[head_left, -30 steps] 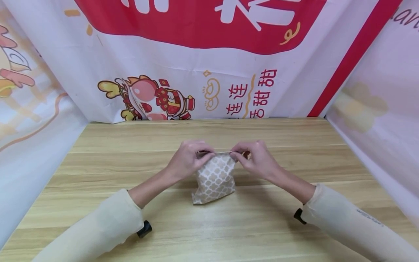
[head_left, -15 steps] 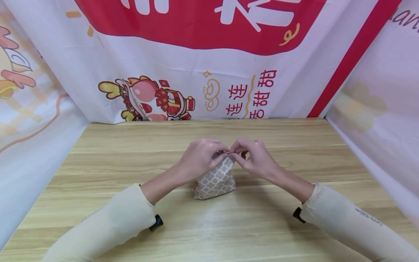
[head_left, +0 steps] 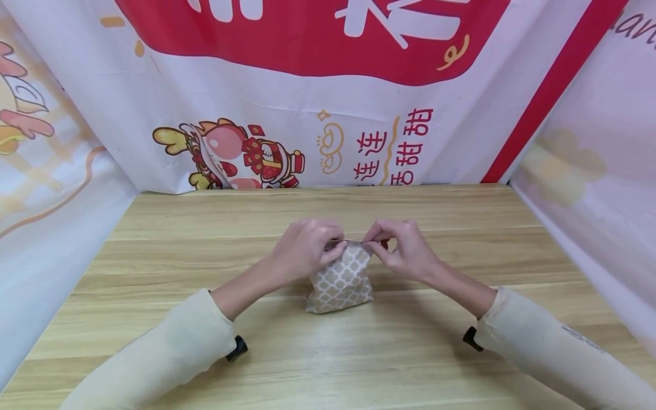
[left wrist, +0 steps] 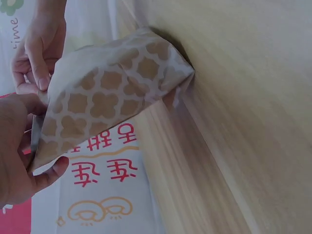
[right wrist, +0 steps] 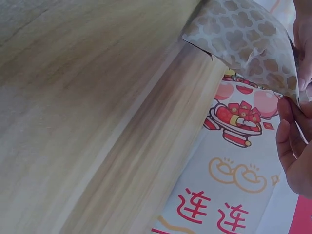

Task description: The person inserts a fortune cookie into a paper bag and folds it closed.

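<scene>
A small tan paper bag [head_left: 342,282] with a white lattice pattern stands on the table, its top edge raised between both hands. The left hand [head_left: 307,249] pinches the left part of that top edge between thumb and fingers. At the right corner, the right hand [head_left: 407,250] pinches the same edge. A short stretch of rim shows between the two thumbs. The left wrist view has the bag [left wrist: 105,95] tilted, with the left hand [left wrist: 14,146] on its near end. What the bag contains is hidden.
The wood-grain table [head_left: 328,364] spreads around the bag. A white and red printed cloth [head_left: 287,91] hangs along the back edge, and pale cloths hang at both sides. Each cuff has a small black device under it, such as the left one [head_left: 237,348].
The left hand moved right along the bag's top edge until near the right hand, then back slightly left. The bag's lower end shifted a little right. The right hand stayed almost in place.
</scene>
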